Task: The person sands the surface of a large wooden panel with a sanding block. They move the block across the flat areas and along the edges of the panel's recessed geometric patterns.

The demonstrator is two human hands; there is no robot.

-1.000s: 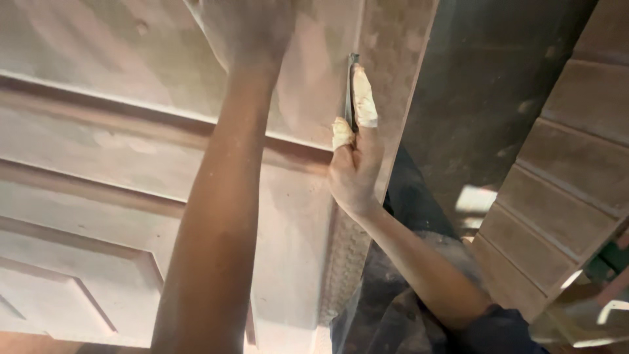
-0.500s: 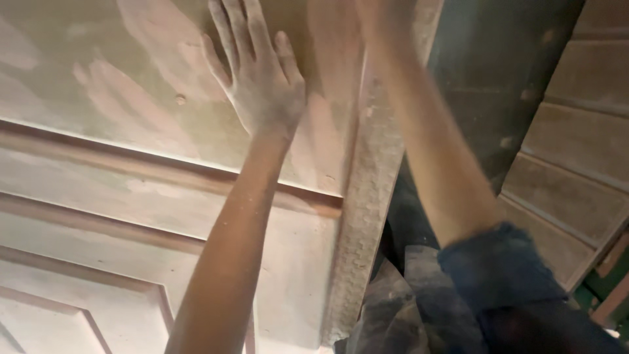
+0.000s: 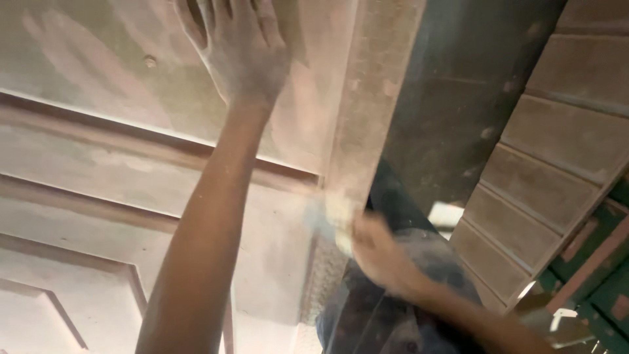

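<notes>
Left hand (image 3: 239, 49) flat, fingers spread, pressed on upper door panel (image 3: 98, 151). Right hand (image 3: 383, 252) blurry, gripping pale scraper (image 3: 331, 219) at door's right edge, just below crossrail.

A dusty, pale wooden door panel (image 3: 98, 177) with raised moulded frames serves as the surface, bearing smeared light filler streaks, a small round knot near its upper part, and the left hand (image 3: 239, 49) pressed flat against it.

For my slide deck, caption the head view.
Left hand flat on a dusty panelled door; right hand blurred at its edge.
</notes>
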